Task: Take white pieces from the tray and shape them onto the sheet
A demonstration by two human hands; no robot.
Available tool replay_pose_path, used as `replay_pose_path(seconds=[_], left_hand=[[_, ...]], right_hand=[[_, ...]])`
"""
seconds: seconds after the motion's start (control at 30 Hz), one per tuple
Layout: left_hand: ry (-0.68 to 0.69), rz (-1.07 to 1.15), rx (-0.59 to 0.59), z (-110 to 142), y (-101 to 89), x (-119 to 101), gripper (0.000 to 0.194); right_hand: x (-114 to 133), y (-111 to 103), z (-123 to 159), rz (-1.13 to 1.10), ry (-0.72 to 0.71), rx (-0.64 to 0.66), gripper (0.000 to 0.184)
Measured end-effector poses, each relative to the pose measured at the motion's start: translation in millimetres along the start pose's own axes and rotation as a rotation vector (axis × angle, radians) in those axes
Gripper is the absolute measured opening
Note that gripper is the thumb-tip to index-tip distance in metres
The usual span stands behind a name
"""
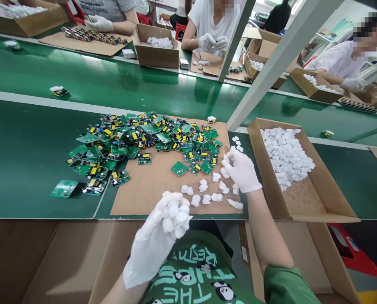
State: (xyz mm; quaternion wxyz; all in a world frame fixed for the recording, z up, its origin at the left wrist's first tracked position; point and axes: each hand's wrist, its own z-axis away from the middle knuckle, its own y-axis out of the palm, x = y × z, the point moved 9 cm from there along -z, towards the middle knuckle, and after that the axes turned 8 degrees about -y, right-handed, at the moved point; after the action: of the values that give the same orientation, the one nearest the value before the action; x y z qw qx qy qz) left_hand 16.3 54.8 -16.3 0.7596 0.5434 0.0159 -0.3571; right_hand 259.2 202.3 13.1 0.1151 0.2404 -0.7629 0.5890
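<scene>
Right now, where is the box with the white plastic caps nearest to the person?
In the head view, the open cardboard box lies on the person's right, on the green belt, just beside the right hand and the cardboard sheet.

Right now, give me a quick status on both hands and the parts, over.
Left hand closed on a fistful of white plastic caps. Right hand pinching one cap above loose caps on the cardboard sheet. Circuit board pile just beyond; nothing blocking.

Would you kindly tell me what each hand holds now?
Left hand: closed around several white plastic caps.
Right hand: pinching one white cap.
</scene>
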Motion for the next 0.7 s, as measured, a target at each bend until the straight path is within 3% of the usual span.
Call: replay_pose_path(seconds=[0.1,0.2,0.23,0.3,0.37,0.43,0.53,0.63,0.7], left_hand=[[-0.004,-0.032,0.024,-3,8.2,4,0.024],[0.092,-0.18,-0.01,-4,12.6,0,0.03],[0.118,-0.226,-0.039,-4,12.6,0,0.037],[0.143,-0.316,-0.104,-3,11.2,0,0.049],[0.177,-0.395,-0.164,0,9.1,-2,0.057],[0.218,-0.447,-0.211,4,5.7,-6,0.06],[0.227,-0.516,-0.224,6,1.2,-10,0.063],[0.239,-0.639,-0.216,4,-0.1,-12,0.071],[0.233,-0.703,-0.247,1,-3.8,-12,0.061]], right_hand=[[13,-5,5,0.023,-0.057,-0.029,0.017],[58,-28,38,-0.033,-0.155,-0.117,0.032],[79,-28,51,-0.122,-0.232,-0.07,0.034],[124,-12,79,-0.317,-0.406,0.163,0.047],[145,0,97,-0.422,-0.417,0.245,0.059],[148,10,102,-0.519,-0.329,0.23,0.057],[147,25,102,-0.73,-0.213,0.264,0.04],[150,31,102,-0.834,-0.178,0.305,0.025],[154,28,102,-0.784,-0.207,0.28,0.02]])
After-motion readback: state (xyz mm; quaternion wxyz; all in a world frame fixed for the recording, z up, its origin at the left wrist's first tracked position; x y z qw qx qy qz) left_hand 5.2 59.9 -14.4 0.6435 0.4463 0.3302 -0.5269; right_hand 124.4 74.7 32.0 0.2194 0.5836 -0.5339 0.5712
